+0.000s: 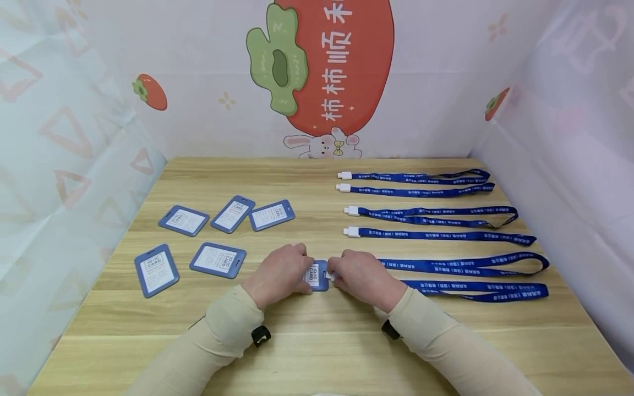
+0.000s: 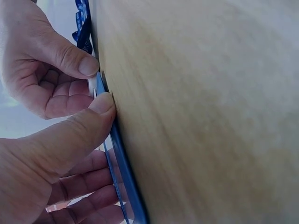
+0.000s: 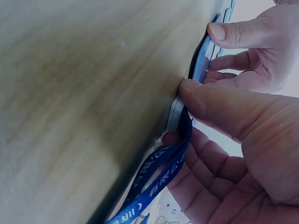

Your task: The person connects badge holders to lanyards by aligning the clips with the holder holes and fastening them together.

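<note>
A blue ID card holder [image 1: 323, 276] with a white printed card lies flat in front of me at the middle of the table. My left hand [image 1: 279, 275] grips it from its left end, thumb along the near edge and fingers across the card, as the left wrist view also shows. At its slotted right end, my right hand [image 1: 364, 279] pinches the white plastic clip [image 3: 174, 114] of a blue lanyard [image 3: 161, 186]. Clip and slot meet right between the two hands; the fingertips partly hide how they join. The lanyard's printed strap trails away to the right under the right hand.
Several more blue card holders [image 1: 218, 260] lie on the left of the wooden table [image 1: 317, 352]. On the right, several blue lanyards [image 1: 436, 234] are laid out in rows, their white clips [image 1: 351, 232] pointing left. Printed cloth walls [image 1: 198, 126] stand behind and at both sides.
</note>
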Demonstrator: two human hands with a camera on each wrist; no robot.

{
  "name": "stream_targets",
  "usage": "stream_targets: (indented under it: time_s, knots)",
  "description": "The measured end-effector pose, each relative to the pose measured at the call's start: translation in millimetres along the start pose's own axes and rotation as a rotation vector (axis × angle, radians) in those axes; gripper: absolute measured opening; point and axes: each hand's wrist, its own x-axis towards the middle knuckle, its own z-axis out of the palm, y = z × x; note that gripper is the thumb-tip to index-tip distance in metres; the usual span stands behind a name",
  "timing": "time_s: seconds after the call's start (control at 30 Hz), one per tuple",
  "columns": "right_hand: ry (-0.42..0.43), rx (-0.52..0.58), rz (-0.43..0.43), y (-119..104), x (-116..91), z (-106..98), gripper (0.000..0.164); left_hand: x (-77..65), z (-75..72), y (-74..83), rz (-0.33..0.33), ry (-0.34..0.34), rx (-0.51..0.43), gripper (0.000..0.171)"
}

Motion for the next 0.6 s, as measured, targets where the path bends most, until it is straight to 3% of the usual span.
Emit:
stream_targets:
  time_s: [0.6]
  knots:
    - [0.024, 0.047, -0.023, 1.8, 0.7, 0.2, 0.018, -0.5, 1.6, -1.1, -0.015, 0.001, -0.007, 0.057]
